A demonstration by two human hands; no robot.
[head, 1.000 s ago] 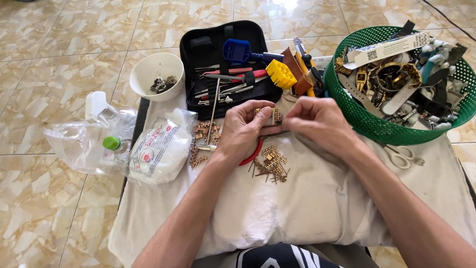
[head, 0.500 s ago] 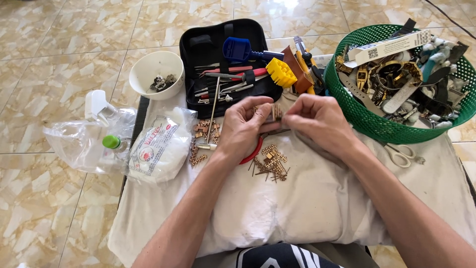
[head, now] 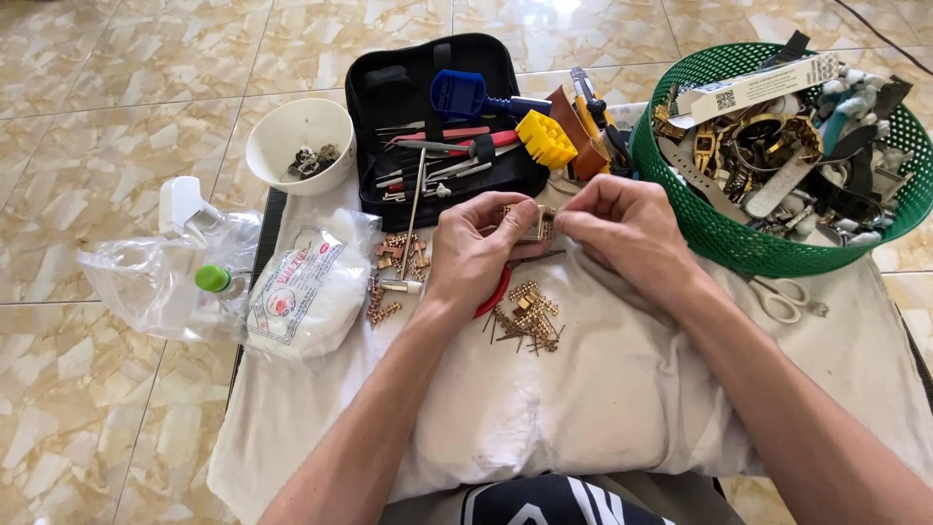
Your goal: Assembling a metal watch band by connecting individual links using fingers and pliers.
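My left hand (head: 473,255) and my right hand (head: 624,230) meet over a white cloth (head: 603,389), both pinching a small gold-coloured watch band piece (head: 530,221) between their fingertips. Under my left hand lies a red-handled tool (head: 494,294), mostly hidden. Just below the hands sits a small pile of gold links and pins (head: 527,316). More gold links (head: 393,255) and a small metal hammer (head: 409,233) lie left of my left hand.
An open black tool case (head: 389,107) with tweezers, a blue tool and a yellow block lies behind. A white bowl (head: 298,146) holds small parts. A green basket (head: 777,243) of watches stands right, scissors (head: 782,295) beside it. Plastic bags (head: 301,292) and a spray bottle (head: 190,209) sit left.
The hands stay almost in place; the fingertips have shifted slightly on the gold piece.
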